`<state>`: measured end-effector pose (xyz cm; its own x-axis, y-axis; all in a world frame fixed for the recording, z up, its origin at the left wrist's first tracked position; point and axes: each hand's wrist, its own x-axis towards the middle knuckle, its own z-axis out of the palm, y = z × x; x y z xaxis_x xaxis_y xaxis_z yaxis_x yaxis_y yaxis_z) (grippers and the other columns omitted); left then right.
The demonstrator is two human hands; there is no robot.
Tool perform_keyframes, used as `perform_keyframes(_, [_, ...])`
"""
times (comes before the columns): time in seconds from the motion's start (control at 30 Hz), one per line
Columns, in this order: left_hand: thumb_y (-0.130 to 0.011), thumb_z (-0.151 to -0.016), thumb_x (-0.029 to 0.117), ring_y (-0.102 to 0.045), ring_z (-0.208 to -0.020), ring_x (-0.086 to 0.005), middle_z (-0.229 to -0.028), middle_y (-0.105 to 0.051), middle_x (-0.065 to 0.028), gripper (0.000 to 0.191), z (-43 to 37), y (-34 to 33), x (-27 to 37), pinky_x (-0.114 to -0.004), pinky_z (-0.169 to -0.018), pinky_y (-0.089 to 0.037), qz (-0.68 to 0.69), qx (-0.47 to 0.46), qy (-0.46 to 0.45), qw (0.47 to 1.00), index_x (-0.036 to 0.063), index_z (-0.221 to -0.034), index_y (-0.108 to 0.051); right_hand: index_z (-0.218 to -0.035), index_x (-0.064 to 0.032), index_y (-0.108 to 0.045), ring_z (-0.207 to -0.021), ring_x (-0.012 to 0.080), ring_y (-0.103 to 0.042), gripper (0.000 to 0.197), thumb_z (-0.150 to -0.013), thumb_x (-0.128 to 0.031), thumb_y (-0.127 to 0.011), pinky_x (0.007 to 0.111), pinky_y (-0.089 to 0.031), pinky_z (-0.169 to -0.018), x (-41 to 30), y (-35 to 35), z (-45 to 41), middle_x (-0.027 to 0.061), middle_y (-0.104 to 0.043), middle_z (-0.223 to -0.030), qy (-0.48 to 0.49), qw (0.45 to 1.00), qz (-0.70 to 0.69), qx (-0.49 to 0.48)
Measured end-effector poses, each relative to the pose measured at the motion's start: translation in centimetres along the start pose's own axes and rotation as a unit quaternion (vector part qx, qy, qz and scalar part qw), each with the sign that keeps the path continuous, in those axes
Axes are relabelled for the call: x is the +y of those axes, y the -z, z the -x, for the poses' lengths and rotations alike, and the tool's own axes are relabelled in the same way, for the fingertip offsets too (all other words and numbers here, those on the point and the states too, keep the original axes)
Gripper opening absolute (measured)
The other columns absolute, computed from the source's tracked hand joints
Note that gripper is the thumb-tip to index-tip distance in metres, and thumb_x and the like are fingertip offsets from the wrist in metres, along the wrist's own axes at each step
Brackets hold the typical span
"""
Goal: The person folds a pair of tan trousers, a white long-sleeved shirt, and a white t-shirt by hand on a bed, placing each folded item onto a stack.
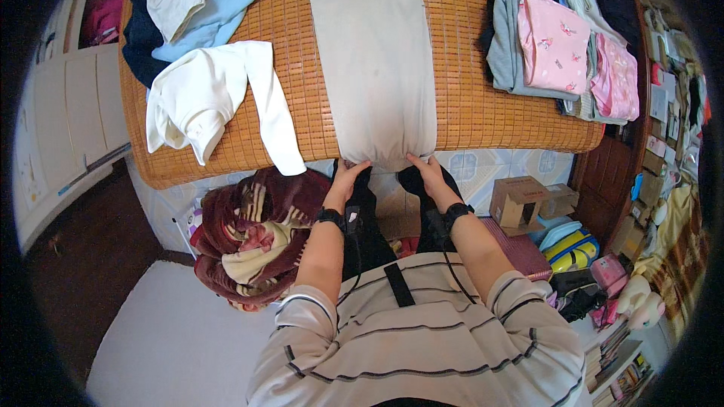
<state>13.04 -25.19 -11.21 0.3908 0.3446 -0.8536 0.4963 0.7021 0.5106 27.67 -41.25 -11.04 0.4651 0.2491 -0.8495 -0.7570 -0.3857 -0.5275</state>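
Note:
A light beige piece of cloth, likely a garment [376, 68], lies in a long flat strip on a bamboo mat [469, 22], its near end hanging at the mat's edge. My left hand [349, 176] grips the left corner of that near end, thumb on top. The right corner is pinched by my right hand [427, 174]. To the left a white long-sleeved top [209, 90] lies loosely spread, one sleeve over the edge. Behind it are light blue clothing [232, 5] and a crumpled off-white garment [175, 3]. Folded pink clothing [554, 45] rests on grey folded cloth [503, 39] at the right.
A maroon patterned blanket [254, 237] is heaped on the left below the mat. Cardboard boxes [517, 200], a yellow and blue bag [571, 251] and a plush toy [639, 299] stand at the right. White cabinets [73, 107] line the far left.

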Motion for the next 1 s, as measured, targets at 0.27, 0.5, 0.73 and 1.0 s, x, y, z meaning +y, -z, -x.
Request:
perform_keyframes(0.27, [-0.06,-0.08,0.029,-0.05,-0.086,-0.0134,-0.097,-0.056,-0.0005,0.034,1.1,-1.4,0.2,-0.028,-0.07,-0.041,0.056,0.031,0.066,0.996,0.0101,-0.107,-0.052,-0.097,0.0026,-0.059,-0.085,0.0162,-0.055,0.041,-0.072,-0.028,-0.068,0.027,-0.04,-0.077,2.0,0.0,-0.5,0.0071,-0.061,-0.094,0.054,0.997,-0.019,0.043])
perform_keyframes(0.5, [-0.055,-0.083,0.031,-0.054,-0.079,-0.0124,-0.089,-0.061,-0.0049,0.036,1.7,-1.4,-1.6,-0.025,-0.071,-0.042,-0.006,0.048,-0.094,0.994,0.0016,-0.103,-0.057,-0.105,0.003,-0.055,-0.089,0.0162,-0.055,0.04,-0.075,-0.023,-0.065,0.026,-0.042,-0.077,-1.4,-0.3,3.3,0.0083,-0.059,-0.1,0.012,0.999,-0.037,0.006])
perform_keyframes(0.73, [-0.057,-0.082,0.026,-0.055,-0.077,-0.0161,-0.087,-0.06,-0.0068,0.033,8.8,-2.1,3.0,-0.029,-0.067,-0.042,0.056,0.009,0.009,0.998,-0.0019,-0.099,-0.055,-0.105,0.0032,-0.054,-0.086,0.0191,-0.056,0.044,-0.075,-0.028,-0.064,0.029,-0.043,-0.074,-4.9,1.4,7.4,0.0105,-0.059,-0.099,-0.116,0.989,-0.051,-0.072])
perform_keyframes(1.0, [-0.06,-0.077,0.026,-0.057,-0.069,-0.0143,-0.085,-0.061,-0.0022,0.028,13.3,-2.3,4.9,-0.027,-0.053,-0.044,0.134,0.012,0.156,0.979,0.0078,-0.097,-0.055,-0.115,-0.0001,-0.048,-0.097,0.0213,-0.054,0.052,-0.076,-0.031,-0.064,0.033,-0.044,-0.079,-8.6,1.5,13.1,0.0103,-0.056,-0.108,-0.223,0.967,-0.059,-0.108])
